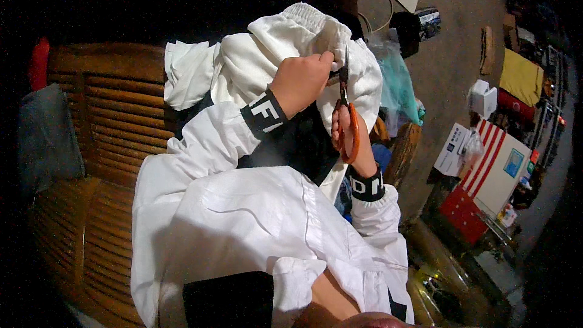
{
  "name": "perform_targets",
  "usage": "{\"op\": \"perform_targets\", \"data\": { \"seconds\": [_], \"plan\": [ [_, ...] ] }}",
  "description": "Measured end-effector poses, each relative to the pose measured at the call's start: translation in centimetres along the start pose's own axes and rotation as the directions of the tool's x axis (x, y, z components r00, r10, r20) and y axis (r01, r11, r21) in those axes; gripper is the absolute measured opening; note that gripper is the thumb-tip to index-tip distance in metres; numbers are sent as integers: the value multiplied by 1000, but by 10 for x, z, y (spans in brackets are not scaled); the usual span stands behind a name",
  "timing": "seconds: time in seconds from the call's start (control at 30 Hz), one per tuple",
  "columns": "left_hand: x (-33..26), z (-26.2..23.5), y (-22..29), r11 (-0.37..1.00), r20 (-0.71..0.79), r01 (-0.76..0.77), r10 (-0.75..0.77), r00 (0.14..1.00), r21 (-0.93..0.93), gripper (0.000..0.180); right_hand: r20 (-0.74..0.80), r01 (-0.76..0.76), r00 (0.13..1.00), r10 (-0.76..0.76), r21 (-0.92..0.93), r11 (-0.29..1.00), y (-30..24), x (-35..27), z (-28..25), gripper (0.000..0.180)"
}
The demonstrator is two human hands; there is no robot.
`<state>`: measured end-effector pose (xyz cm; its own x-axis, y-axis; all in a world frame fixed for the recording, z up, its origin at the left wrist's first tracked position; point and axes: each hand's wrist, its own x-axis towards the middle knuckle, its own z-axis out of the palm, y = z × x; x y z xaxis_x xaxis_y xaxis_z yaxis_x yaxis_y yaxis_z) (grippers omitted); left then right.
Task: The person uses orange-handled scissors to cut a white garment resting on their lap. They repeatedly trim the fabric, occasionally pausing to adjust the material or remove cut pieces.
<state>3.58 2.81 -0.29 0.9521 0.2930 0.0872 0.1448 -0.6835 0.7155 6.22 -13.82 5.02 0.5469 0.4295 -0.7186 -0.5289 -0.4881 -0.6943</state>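
A white garment (267,33) with a gathered elastic waistband and black parts lies bunched over my lap. My left hand (299,83) is closed in a pinch on its white cloth below the waistband. Orange-handled scissors (354,136) are in my right hand (345,126), just right of the left one. Their blades point away from me, against the cloth and close beside the left fingertips. Whether the blades have cloth between them is too small to tell. White sleeves with black lettered cuffs cover both my forearms.
To the left stands a slatted wooden bench (121,106) with a dark grey cloth (48,136) over it. A clear and teal plastic bag (395,82) is right of the garment. Farther right are a red-and-white striped box (492,164), a white container (484,98) and a yellow cloth (521,78).
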Motion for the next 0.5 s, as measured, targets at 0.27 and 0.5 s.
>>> {"op": "perform_targets", "data": {
  "seconds": [0.27,0.5],
  "plan": [
    [-14,3,-6,974,3,-189,191,982,-121,8,137,150,981,-139,-75,986,4,18,-16,39],
    [-13,5,-11,960,-7,-241,242,970,-142,12,36,20,999,-22,39,999,-6,18,0,24]
  ]
}}
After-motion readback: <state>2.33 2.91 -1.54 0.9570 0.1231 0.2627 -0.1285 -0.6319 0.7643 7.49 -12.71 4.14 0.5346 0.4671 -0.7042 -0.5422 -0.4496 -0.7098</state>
